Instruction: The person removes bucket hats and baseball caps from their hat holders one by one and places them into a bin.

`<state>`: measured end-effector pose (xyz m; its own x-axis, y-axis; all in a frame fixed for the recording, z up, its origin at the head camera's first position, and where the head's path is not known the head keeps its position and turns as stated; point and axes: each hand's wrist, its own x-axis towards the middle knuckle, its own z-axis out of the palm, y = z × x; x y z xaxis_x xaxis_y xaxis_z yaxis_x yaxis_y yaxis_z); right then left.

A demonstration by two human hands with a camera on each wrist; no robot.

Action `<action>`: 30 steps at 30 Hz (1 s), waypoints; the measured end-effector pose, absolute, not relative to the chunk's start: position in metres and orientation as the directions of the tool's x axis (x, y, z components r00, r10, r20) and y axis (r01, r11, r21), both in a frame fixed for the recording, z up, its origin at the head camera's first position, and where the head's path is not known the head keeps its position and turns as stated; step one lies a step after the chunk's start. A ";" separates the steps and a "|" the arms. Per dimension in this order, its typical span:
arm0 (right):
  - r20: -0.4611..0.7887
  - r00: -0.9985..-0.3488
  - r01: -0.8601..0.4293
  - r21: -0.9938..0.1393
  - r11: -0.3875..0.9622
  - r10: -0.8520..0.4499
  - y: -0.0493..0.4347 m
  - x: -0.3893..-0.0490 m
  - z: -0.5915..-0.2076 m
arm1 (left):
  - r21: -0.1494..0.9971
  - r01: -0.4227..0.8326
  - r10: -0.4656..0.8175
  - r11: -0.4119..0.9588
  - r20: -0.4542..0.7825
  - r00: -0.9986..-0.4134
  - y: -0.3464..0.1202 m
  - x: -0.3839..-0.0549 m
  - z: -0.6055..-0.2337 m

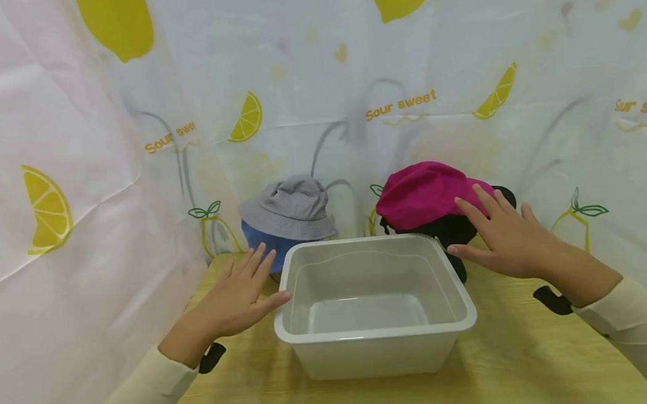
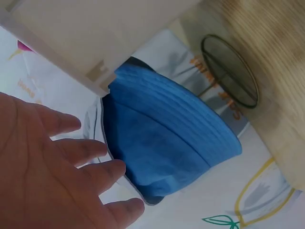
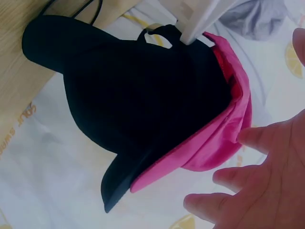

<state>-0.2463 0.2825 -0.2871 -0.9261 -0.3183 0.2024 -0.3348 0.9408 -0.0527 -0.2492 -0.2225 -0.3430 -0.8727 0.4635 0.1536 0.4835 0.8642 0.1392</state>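
Note:
A white plastic basin (image 1: 377,353) stands on the table between my hands, with nothing visible inside. Left of its rim, my left hand (image 1: 235,300) spreads its fingers and holds nothing. Behind that hand a grey bucket hat (image 1: 293,205) sits over a blue bucket hat (image 2: 162,129). Fingers straight and spread, my right hand (image 1: 509,240) hovers at the basin's right, overlapping the pink cap (image 1: 426,196) in the head view. Under the pink cap are black caps (image 3: 138,90). Whether my right fingers touch the pink cap I cannot tell.
The wooden table (image 1: 521,350) runs up to a white curtain (image 1: 303,55) printed with lemons, which also hangs at the left. A wire ring (image 2: 231,71) stands on the table below the blue hat. Dark bands (image 1: 552,301) circle both wrists.

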 end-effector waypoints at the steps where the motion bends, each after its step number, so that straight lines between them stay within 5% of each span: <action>1: 0.202 -0.926 -0.336 -0.051 0.940 -0.320 0.282 -0.247 -0.286 | 0.145 0.492 0.470 0.858 0.161 -0.868 -0.222 -0.250 -0.343; 30: 0.191 -0.936 -0.308 -0.030 0.951 -0.297 0.266 -0.277 -0.262 | 0.336 0.604 0.576 0.723 0.191 -0.795 -0.193 -0.255 -0.357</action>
<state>-0.2770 0.2662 -0.2624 -0.9357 -0.2966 0.1909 -0.3076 0.9510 -0.0300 -0.2552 -0.1933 -0.3566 -0.7951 0.5755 0.1911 0.6039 0.7228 0.3359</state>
